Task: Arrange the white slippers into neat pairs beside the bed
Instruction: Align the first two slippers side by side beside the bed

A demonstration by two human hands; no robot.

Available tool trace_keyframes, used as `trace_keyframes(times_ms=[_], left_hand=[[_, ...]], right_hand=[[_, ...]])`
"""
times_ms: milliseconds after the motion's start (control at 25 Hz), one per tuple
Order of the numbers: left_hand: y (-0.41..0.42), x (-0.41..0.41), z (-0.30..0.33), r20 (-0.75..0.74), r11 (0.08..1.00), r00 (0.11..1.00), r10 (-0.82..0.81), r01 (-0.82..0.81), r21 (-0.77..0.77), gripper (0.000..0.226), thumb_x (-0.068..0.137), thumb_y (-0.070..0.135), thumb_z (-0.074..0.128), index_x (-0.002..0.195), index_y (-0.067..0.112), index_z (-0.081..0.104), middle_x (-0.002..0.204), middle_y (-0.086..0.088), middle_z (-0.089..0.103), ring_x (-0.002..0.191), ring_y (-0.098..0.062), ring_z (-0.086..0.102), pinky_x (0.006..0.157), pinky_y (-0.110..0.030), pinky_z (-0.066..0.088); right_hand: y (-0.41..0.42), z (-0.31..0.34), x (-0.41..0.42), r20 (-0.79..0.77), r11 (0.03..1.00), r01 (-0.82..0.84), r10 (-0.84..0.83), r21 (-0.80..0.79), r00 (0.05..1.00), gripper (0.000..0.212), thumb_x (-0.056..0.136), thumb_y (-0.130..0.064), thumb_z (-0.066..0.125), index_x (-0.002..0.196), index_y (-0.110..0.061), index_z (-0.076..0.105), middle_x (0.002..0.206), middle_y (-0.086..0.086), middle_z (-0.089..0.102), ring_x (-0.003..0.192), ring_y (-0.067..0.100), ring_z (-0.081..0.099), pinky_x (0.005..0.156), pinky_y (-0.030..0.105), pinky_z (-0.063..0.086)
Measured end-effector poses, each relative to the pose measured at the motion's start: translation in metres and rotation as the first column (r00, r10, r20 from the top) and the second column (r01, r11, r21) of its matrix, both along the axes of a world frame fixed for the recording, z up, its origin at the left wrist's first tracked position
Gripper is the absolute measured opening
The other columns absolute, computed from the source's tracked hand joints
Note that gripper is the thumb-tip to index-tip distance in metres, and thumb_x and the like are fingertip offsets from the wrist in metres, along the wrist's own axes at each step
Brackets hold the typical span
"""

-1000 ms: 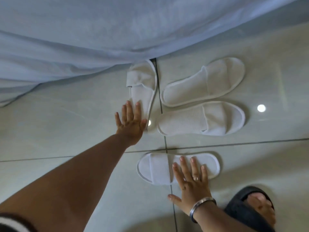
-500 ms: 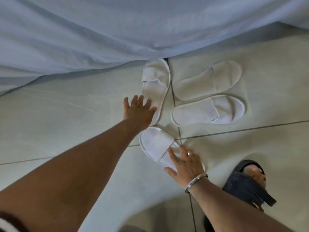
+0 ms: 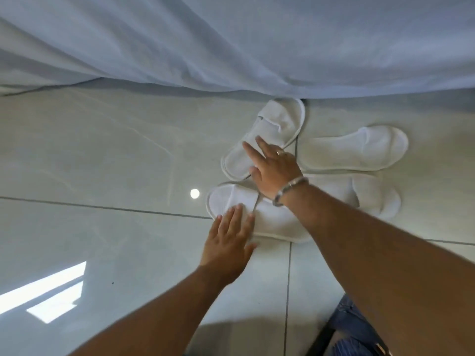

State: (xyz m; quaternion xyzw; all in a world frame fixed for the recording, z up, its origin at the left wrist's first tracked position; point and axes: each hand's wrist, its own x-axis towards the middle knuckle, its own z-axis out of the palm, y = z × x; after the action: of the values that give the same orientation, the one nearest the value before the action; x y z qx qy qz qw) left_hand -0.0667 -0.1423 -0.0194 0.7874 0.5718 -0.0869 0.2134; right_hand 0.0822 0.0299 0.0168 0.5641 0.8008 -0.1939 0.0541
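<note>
Several white slippers lie on the tiled floor beside the bed. One slipper lies at an angle with its toe at the hanging sheet; my right hand rests flat on its heel end, fingers spread. The nearest slipper lies crosswise with its toe to the left, and my left hand presses flat on its front edge by the strap. Two more slippers lie side by side to the right, toes pointing right: the far one is fully visible, the near one is partly hidden by my right forearm.
A pale blue bed sheet hangs across the top of the view down to the floor. The glossy grey tiles show a round light glare and a window reflection. My jeans-clad leg is at the bottom right.
My hands have swapped slippers: the left left the slipper by the bed for the nearest one, the right went from the nearest one to the slipper by the bed. The view shifted left.
</note>
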Motion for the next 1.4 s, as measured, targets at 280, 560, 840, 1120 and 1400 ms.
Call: trace_keyframes(times_ms=[280, 560, 840, 1120, 1400], left_hand=[[0.032, -0.104, -0.006, -0.079, 0.986, 0.994, -0.069, 0.080, 0.147, 0.061, 0.093, 0.048, 0.043, 0.145, 0.016, 0.046, 0.154, -0.016, 0.037, 0.142, -0.034, 0.035, 0.114, -0.054, 0.031], [0.096, -0.184, -0.001, -0.130, 0.999, 0.991, -0.021, 0.026, 0.036, 0.093, 0.083, 0.071, 0.043, 0.149, 0.006, 0.030, 0.164, -0.006, 0.015, 0.151, -0.029, 0.006, 0.120, -0.055, 0.010], [0.144, -0.147, 0.003, -0.100, 0.995, 0.993, 0.059, -0.066, -0.071, 0.091, 0.089, 0.056, 0.055, 0.155, 0.026, 0.001, 0.164, 0.004, -0.015, 0.148, -0.018, -0.021, 0.120, -0.050, -0.009], [0.159, -0.138, 0.008, -0.032, 0.979, 0.997, 0.076, -0.081, -0.189, 0.089, 0.092, 0.045, 0.059, 0.154, 0.031, -0.002, 0.163, 0.003, -0.020, 0.147, -0.020, -0.023, 0.120, -0.052, -0.007], [0.186, -0.130, 0.027, -0.206, 0.997, 0.977, -0.054, 0.043, -0.057, 0.076, 0.098, 0.051, 0.039, 0.155, 0.017, 0.003, 0.165, -0.009, -0.007, 0.150, -0.033, -0.007, 0.120, -0.057, 0.003]], right_hand=[[0.004, -0.032, -0.015, 0.196, 0.986, 0.034, -0.002, -0.161, 0.981, 0.055, 0.094, -0.047, 0.034, 0.145, -0.032, 0.024, 0.160, 0.013, 0.002, 0.143, 0.037, 0.011, 0.116, 0.047, 0.015], [-0.015, -0.038, -0.022, 0.105, 0.989, -0.078, 0.092, -0.127, 0.990, 0.060, 0.088, -0.050, 0.047, 0.142, -0.027, 0.033, 0.161, 0.010, 0.005, 0.145, 0.037, 0.007, 0.113, 0.052, 0.013], [-0.058, -0.033, -0.025, 0.015, 0.955, -0.241, 0.247, -0.174, 0.969, 0.055, 0.084, -0.046, 0.055, 0.133, -0.023, 0.045, 0.161, 0.001, 0.011, 0.146, 0.031, 0.011, 0.115, 0.048, 0.019], [-0.073, -0.041, -0.033, -0.044, 0.966, -0.214, 0.210, -0.143, 0.977, 0.079, 0.078, -0.052, 0.056, 0.145, -0.021, 0.026, 0.159, 0.003, 0.022, 0.144, 0.033, 0.018, 0.115, 0.050, 0.020], [-0.081, -0.028, -0.044, -0.073, 0.982, -0.191, 0.191, 0.002, 0.979, 0.072, 0.081, -0.049, 0.056, 0.142, -0.018, 0.035, 0.157, 0.006, 0.028, 0.140, 0.033, 0.030, 0.112, 0.056, 0.025]])
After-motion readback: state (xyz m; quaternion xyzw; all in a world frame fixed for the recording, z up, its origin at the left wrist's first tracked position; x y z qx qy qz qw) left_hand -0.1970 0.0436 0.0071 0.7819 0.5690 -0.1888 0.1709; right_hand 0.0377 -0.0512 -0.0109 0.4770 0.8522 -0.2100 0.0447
